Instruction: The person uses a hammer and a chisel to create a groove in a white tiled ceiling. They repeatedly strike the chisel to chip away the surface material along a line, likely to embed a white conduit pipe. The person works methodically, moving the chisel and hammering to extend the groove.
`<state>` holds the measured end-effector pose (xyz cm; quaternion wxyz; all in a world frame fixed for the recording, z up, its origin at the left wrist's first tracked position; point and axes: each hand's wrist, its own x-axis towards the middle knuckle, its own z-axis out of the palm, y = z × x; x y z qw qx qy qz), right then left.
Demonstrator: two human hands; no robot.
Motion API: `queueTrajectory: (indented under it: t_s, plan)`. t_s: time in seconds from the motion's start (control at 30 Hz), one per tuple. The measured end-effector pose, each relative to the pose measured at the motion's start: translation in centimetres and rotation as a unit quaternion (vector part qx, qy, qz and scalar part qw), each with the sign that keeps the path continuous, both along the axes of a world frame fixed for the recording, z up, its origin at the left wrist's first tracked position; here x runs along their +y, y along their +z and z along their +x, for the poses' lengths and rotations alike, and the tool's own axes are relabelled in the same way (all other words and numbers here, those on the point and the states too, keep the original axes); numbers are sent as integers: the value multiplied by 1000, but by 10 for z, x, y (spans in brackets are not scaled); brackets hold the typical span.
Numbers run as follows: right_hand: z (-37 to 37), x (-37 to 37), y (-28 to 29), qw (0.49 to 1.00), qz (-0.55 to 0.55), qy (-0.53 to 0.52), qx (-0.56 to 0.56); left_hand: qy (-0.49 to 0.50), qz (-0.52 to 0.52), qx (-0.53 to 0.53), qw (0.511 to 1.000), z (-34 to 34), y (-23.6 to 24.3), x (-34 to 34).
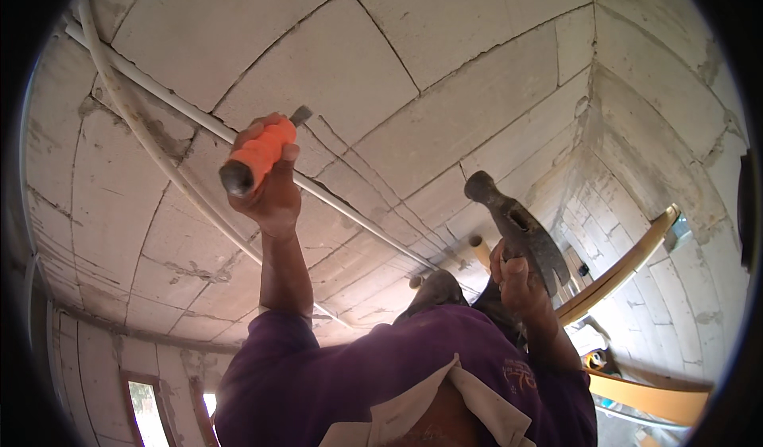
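Far left: I see two white plastic conduit pipes [159, 141] running along a wall of large pale grey blocks [445, 42]; their upper ends run out of view at the top left, and the lower run passes behind the arm.
Lower left: a narrow window opening [147, 411] shows bright; its bottom is cut off by the edge.
Left hand [270, 189]: raised against the wall, fingers wrapped tight around the chisel with the orange rubber grip [262, 151].
Chisel: its dark steel butt end faces me; the flat metal tip [300, 115] sits at the wall just above the upper pipe. I cannot tell whether the tip touches the block.
Centre: the purple sleeves and shirt [381, 367] fill the bottom; a pale collar or cloth [477, 395] lies over them, its shape hard to read.
Centre right: a dark rounded object [435, 288] pokes up behind the shoulder; I cannot make out what it is.
Right hand [520, 284]: fingers closed around the handle of the steel claw hammer [517, 228], well apart from the chisel.
Hammer: its head points up and left; the handle is mostly hidden by the hand and wrist.
Right: yellowish wooden planks [628, 268] lean behind the hammer, partly covered by it.
Far right: a dark shape [747, 208] at the rim is cut off.
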<state>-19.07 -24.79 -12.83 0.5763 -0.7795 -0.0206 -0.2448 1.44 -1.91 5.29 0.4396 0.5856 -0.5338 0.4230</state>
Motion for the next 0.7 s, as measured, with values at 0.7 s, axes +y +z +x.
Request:
queueTrajectory:
  t_s: [0.7]
  plan:
    - [5, 11, 55, 987, -72, 34, -137, 68, 88, -101, 989, 2, -9, -9]
